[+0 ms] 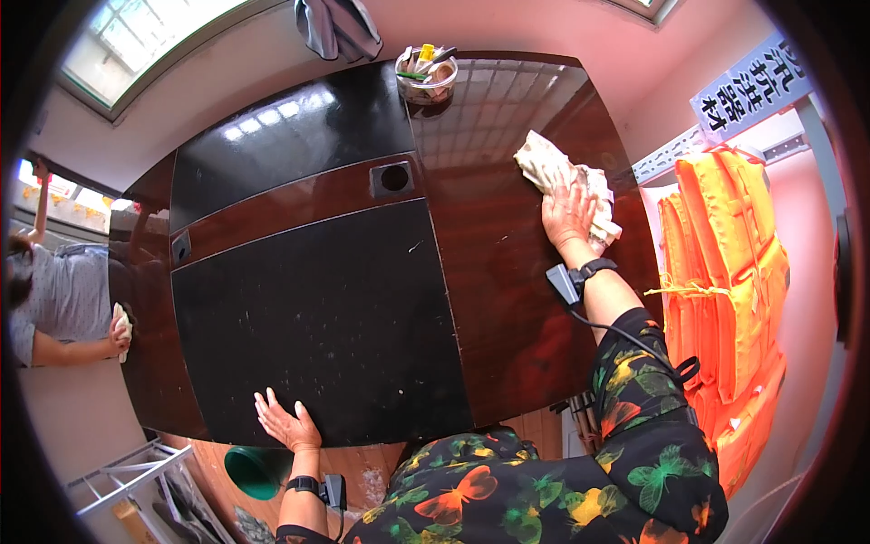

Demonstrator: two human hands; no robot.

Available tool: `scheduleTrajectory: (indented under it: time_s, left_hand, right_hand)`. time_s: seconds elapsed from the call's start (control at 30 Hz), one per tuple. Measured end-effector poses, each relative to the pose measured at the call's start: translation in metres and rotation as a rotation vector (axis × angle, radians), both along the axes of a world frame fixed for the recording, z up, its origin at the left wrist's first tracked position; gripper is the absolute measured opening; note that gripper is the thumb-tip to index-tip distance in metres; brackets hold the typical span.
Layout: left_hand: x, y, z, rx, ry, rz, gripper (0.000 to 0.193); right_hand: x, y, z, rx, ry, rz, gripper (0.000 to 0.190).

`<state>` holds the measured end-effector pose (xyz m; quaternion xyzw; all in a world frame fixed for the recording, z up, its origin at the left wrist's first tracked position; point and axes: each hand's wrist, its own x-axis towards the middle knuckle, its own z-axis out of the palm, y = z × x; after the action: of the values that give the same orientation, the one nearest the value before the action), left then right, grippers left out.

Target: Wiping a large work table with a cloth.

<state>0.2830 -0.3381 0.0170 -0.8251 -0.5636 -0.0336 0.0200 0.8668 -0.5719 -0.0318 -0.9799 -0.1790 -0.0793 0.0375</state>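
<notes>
Under my right hand (569,212) a crumpled pale cloth (546,160) lies pressed against the glossy reddish-brown wooden tabletop (489,285), near the table's right side. The fingers rest spread over the cloth; whether they grip it is hard to see. My left hand (289,423) is at the table's near edge, over the black inset panel (312,326), with fingers apart and nothing in it. Pale specks and small scratches mark that panel. Each wrist carries a strapped-on device with a cable.
A clear plastic tub (427,85) of small items stands at the far edge. Stacked orange life jackets (727,272) fill a rack at right. At left, another person (64,292) holds a cloth (122,332). A green bin (255,471) and metal rack (136,476) stand below.
</notes>
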Motion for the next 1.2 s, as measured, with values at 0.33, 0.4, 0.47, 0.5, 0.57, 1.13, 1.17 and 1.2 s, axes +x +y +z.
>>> scheduleTrajectory:
  time_s: [0.33,0.4,0.47,0.5,0.57,1.13,1.17,1.2]
  left_hand:
    - [-0.001,0.002,-0.005,0.021,-0.026,-0.005,0.07]
    - [0.0,0.001,-0.007,0.02,-0.035,-0.009,0.07]
    - [-0.001,0.0,-0.008,0.033,-0.035,-0.001,0.069]
    - [-0.002,0.0,-0.009,0.033,-0.046,-0.005,0.069]
    - [-0.007,0.001,-0.01,0.047,-0.018,0.014,0.067]
    - [0.0,0.001,-0.005,0.013,0.021,0.028,0.07]
    - [0.002,0.001,-0.005,0.011,0.02,0.025,0.07]
    - [0.003,0.001,-0.004,0.014,0.027,0.027,0.07]
  right_hand:
    - [-0.078,-0.007,0.004,0.036,0.074,0.243,0.055]
    - [-0.122,-0.019,0.007,0.118,0.034,0.386,0.059]
    - [-0.17,-0.035,0.01,0.208,0.017,0.503,0.065]
    - [-0.195,-0.046,0.011,0.234,0.069,0.529,0.069]
    - [-0.239,-0.064,0.033,0.198,0.197,0.579,0.072]
    - [-0.09,-0.039,0.013,0.07,0.089,0.327,0.062]
    - [-0.072,-0.036,0.011,0.071,0.079,0.286,0.062]
    - [-0.054,-0.032,0.009,0.059,0.057,0.269,0.062]
